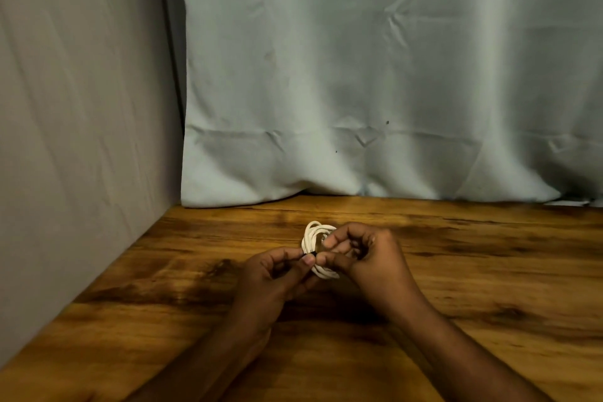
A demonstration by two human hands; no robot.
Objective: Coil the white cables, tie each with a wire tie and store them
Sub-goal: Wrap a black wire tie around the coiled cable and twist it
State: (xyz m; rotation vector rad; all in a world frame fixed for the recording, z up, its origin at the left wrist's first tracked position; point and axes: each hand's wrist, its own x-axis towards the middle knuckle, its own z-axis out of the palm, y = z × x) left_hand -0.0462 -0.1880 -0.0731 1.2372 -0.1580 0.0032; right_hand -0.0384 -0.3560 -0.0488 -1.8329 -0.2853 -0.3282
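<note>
A white cable [312, 235] wound into a small coil is held just above the middle of the wooden table [489, 271]. My right hand [365, 254] grips the coil from the right, fingers curled through and around its loops. My left hand [277, 274] pinches a thin black wire tie [310, 253] between thumb and forefinger at the coil's left side. The tie seems to cross the loops, but most of it is hidden by my fingers. Part of the coil shows below my right thumb.
A pale grey curtain [375, 91] hangs along the table's far edge. A grey fabric wall [81, 108] closes off the left side. No other cables or containers are in view.
</note>
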